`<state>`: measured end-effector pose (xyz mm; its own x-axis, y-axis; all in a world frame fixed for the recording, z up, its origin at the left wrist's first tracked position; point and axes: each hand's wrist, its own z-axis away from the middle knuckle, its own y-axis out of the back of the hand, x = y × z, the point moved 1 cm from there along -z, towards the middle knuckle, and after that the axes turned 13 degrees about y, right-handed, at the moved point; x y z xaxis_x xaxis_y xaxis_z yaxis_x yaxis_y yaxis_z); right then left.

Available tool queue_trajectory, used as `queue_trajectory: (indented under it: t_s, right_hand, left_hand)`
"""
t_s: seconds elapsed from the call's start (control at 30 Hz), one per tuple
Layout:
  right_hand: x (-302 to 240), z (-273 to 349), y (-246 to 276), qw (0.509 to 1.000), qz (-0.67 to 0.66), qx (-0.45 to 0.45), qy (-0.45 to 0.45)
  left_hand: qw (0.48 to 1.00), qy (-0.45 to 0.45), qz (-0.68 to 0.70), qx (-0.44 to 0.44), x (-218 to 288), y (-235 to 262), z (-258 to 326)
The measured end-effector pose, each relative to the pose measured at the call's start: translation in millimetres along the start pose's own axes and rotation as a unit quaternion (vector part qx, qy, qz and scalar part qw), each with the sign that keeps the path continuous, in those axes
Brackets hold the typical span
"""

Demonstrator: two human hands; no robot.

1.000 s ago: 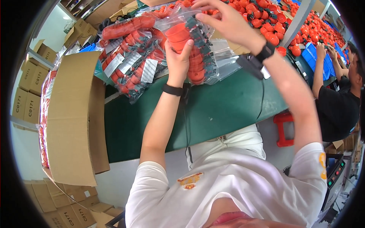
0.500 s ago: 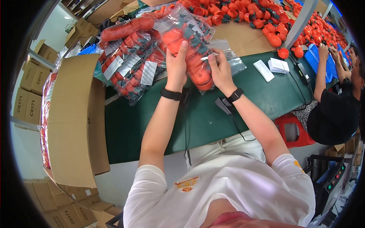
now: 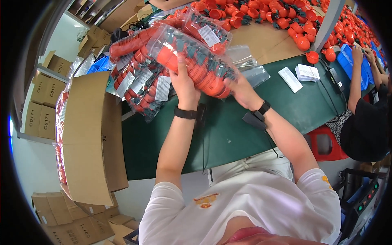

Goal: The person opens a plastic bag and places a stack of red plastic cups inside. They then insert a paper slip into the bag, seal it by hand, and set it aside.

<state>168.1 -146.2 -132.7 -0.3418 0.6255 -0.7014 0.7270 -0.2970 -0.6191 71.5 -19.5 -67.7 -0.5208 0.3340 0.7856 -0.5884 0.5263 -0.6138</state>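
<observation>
A clear plastic bag of orange cup-shaped parts with dark green fittings (image 3: 200,67) is held up slantwise above the table between my two hands. My left hand (image 3: 185,87) grips its near left side, thumb over the plastic and fingers underneath. At the bag's lower right end, my right hand (image 3: 245,93) is closed round it, with its fingers partly hidden behind. Just beyond lies another filled bag with a white label (image 3: 209,36). More filled bags (image 3: 141,87), some with white labels, are heaped to the left of my left hand.
An open cardboard box (image 3: 87,134) stands at the left edge of the green table (image 3: 228,134). Flat clear bags (image 3: 257,75) and a white card stack (image 3: 307,72) lie to the right. Loose orange cups (image 3: 281,16) pile up behind. A co-worker (image 3: 365,118) sits at right beside a blue bin (image 3: 353,67).
The held bag has tilted to a flatter slant, its upper end swinging left. My right hand has gone from a pinch beside the bag to a grip on its lower end. The view has shifted slightly.
</observation>
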Motion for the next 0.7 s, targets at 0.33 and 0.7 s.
queue_trajectory:
  t_s: [0.33, 0.7]
  right_hand:
    - [-13, 3, -10, 0.988, 0.096, -0.099, -0.069]
    - [-20, 2, -10, 0.992, -0.016, -0.070, -0.102]
  left_hand:
    - [0.999, 0.017, -0.012, -0.028, 4, 5, 2]
    - [0.997, -0.041, -0.054, -0.027, -3, 10, -1]
